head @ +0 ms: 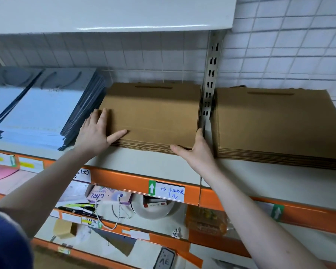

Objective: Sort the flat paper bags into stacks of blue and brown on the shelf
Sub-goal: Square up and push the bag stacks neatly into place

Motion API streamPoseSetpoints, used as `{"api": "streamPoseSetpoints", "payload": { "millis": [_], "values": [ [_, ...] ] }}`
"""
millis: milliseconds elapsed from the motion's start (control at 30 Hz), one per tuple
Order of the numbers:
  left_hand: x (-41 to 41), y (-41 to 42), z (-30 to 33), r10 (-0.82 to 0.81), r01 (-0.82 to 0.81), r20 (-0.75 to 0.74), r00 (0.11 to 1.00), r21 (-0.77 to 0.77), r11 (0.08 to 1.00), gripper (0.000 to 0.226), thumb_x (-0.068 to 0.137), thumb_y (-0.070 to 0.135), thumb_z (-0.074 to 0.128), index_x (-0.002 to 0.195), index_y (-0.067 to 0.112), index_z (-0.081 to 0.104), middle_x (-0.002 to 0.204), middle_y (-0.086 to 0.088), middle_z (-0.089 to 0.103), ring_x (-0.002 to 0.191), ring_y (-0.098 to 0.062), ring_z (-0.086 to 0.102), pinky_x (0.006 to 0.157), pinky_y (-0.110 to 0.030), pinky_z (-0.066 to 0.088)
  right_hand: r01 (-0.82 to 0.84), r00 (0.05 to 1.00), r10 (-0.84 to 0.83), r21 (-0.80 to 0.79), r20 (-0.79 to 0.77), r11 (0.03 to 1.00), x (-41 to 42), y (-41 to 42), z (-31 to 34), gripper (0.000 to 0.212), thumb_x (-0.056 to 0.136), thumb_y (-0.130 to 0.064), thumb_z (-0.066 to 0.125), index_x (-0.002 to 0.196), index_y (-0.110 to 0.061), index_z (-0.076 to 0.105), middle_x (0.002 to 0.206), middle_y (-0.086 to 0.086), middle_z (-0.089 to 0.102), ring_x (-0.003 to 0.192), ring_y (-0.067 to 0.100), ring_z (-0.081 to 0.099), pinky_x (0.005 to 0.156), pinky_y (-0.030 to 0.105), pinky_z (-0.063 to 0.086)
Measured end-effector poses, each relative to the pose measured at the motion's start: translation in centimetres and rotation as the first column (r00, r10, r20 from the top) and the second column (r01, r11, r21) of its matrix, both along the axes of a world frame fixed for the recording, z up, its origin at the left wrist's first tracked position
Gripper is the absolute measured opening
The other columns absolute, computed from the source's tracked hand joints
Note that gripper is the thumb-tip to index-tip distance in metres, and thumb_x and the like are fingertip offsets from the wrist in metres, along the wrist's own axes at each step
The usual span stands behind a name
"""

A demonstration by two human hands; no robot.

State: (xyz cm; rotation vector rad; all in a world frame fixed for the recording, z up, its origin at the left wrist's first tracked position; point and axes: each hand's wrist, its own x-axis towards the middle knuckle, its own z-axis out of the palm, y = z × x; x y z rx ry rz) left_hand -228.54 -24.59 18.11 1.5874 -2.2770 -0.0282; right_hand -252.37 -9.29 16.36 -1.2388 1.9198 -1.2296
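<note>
A stack of flat brown paper bags lies in the middle of the white shelf. My left hand rests flat on its front left corner, fingers straight and thumb spread along the top. At the stack's front right corner my right hand presses against the side, the thumb along the front edge. Left of this stack lie two stacks of flat blue bags, slanted and fanned at their edges. A second brown stack lies on the shelf section to the right.
A slotted metal upright stands between the two brown stacks. An orange shelf rim with price labels runs along the front. Lower shelves hold pens, a gift bag, a small box and other goods. A white shelf hangs overhead.
</note>
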Motion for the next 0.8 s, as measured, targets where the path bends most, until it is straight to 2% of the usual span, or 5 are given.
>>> {"api": "streamPoseSetpoints", "payload": {
  "millis": [167,300,400,600,800],
  "values": [
    [0.1,0.1,-0.1,0.078,-0.077,-0.039,0.996,0.010,0.997,0.108,0.068,0.080,0.031,0.151,0.013,0.011,0.156,-0.018,0.015,0.141,-0.035,0.021,0.115,-0.046,0.019,0.019,1.000,-0.019,-0.013,-0.005,1.000,0.1,-0.1,-0.2,0.109,0.078,-0.043,0.072,0.151,-0.012,-0.003,0.158,0.002,0.014,0.143,0.018,0.021,0.110,0.027,0.023],
    [0.1,0.2,-0.1,0.118,-0.119,-0.115,0.986,-0.004,0.993,0.106,0.071,0.078,0.032,0.150,0.009,0.016,0.151,-0.019,0.027,0.134,-0.038,0.033,0.108,-0.048,0.030,0.026,1.000,-0.026,-0.011,0.007,1.000,0.2,-0.3,-0.2,0.111,0.077,-0.044,0.073,0.151,-0.013,-0.003,0.158,0.002,0.017,0.143,0.019,0.022,0.113,0.031,0.025],
    [0.3,-0.1,0.1,0.170,-0.164,-0.188,0.967,0.049,0.985,0.108,0.068,0.078,0.037,0.149,0.008,0.020,0.145,-0.022,0.036,0.128,-0.041,0.040,0.101,-0.048,0.037,0.038,0.999,-0.038,-0.011,0.021,0.999,0.3,-0.4,-0.2,0.112,0.076,-0.046,0.073,0.151,-0.014,-0.004,0.158,0.001,0.017,0.143,0.019,0.023,0.115,0.034,0.026],
    [1.1,-0.6,0.4,0.131,-0.118,-0.322,0.938,0.060,0.991,0.090,0.073,0.068,0.058,0.141,0.011,0.041,0.136,-0.015,0.052,0.125,-0.034,0.047,0.102,-0.044,0.040,0.061,0.997,-0.060,-0.015,0.048,0.998,0.5,-0.6,0.0,0.112,0.076,-0.042,0.074,0.151,-0.015,-0.004,0.157,0.002,0.019,0.142,0.020,0.025,0.110,0.030,0.027],
    [0.6,-0.2,0.3,0.178,-0.126,-0.411,0.894,0.151,0.981,0.090,0.074,0.061,0.064,0.141,0.008,0.036,0.138,-0.015,0.049,0.126,-0.036,0.045,0.101,-0.045,0.038,0.083,0.993,-0.082,-0.011,0.085,0.996,0.7,-0.9,-0.1,0.116,0.073,-0.042,0.077,0.151,-0.015,-0.003,0.155,0.002,0.025,0.140,0.019,0.028,0.112,0.032,0.028]
  ]
}}
